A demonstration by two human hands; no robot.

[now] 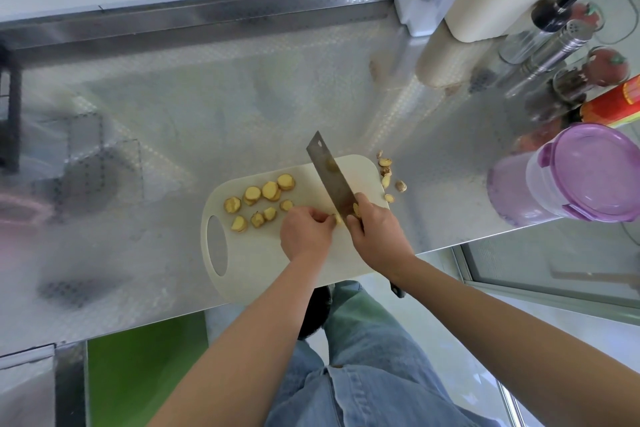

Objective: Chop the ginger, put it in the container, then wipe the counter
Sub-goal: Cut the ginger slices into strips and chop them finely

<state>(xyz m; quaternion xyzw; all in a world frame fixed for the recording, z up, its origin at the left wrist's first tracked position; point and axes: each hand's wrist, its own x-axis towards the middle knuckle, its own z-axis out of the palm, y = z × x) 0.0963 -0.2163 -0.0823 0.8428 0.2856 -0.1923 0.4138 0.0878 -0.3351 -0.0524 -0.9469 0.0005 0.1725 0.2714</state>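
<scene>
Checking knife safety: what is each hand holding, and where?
The right hand grips the cleaver at its handle, close to the blade. The left hand pinches a ginger piece beside the blade.

open steel surface (173, 107) lies left and behind the white plastic cutting board (259, 270); purple-lidded clear container (568, 180) and bottles (554, 42) crowd the right.

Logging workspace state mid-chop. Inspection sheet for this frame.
Surface: counter, reflective; ginger trimmings lie off the board's far right corner.
Job's things: cutting board at the near edge, ginger slices on its left half; container at right, purple lid on.
Clutter: cream caddy, shakers, red can at far right.
Hands: left hand pinches a ginger piece; right hand grips the cleaver, blade over the board.
Cables: nothing seen.
Surroundings: green cabinet front below the counter; black rack at left edge.
</scene>
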